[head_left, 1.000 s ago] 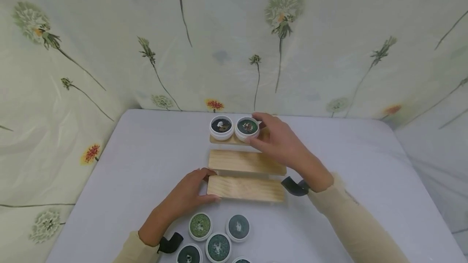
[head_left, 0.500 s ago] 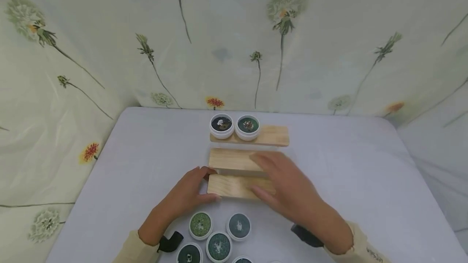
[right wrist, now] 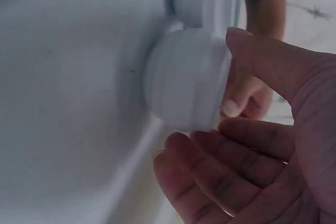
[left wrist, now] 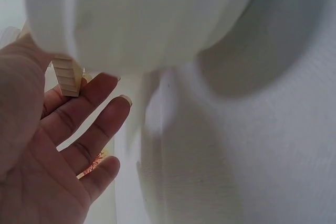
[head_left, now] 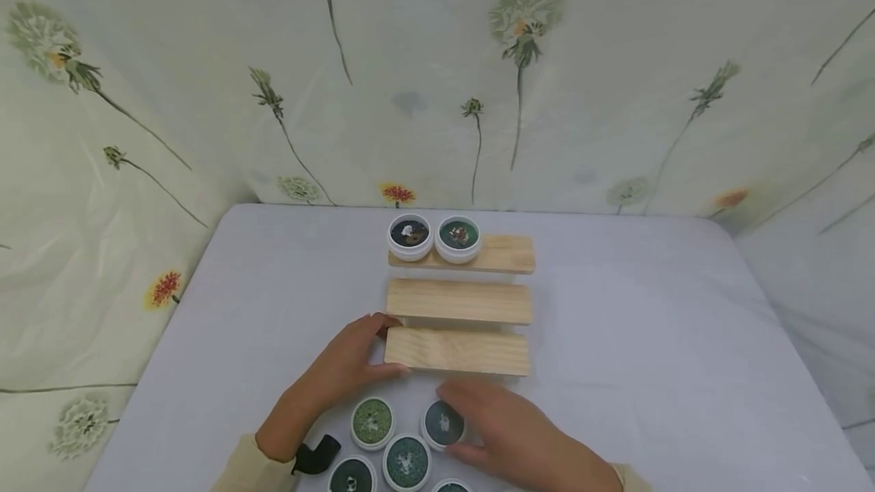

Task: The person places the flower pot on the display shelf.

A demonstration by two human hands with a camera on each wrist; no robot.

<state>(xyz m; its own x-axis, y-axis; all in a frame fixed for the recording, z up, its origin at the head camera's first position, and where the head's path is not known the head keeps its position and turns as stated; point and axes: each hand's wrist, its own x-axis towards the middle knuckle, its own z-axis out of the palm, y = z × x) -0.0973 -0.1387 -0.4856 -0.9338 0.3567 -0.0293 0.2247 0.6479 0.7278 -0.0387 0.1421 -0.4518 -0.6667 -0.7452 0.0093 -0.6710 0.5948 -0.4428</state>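
Note:
My left hand [head_left: 349, 355] holds the left end of the lowest step of a three-tier wooden display stand [head_left: 458, 351], thumb in front and fingers behind. In the left wrist view, the wood's end [left wrist: 68, 80] shows between thumb and fingers. Near the front, my right hand [head_left: 516, 431] has its thumb and fingers around a small white round jar with a grey-green top [head_left: 443, 425]. That jar [right wrist: 184, 80] stands on the table in the right wrist view, thumb at its rim and fingertips along the opposite side. Two similar jars, one dark-topped [head_left: 410, 237] and one green-topped [head_left: 459, 239], sit on the top step's left half.
Several more jars stand close together at the front, among them a light-green one [head_left: 372, 424], a speckled one [head_left: 406, 462] and a dark one [head_left: 352, 475]. A white cloth covers the table [head_left: 636, 325]. Behind hangs a flower-printed curtain [head_left: 424, 82].
My right hand has left the green-topped jar on the top step and come down past the stand to the grey-green jar at the front. The left hand keeps its place.

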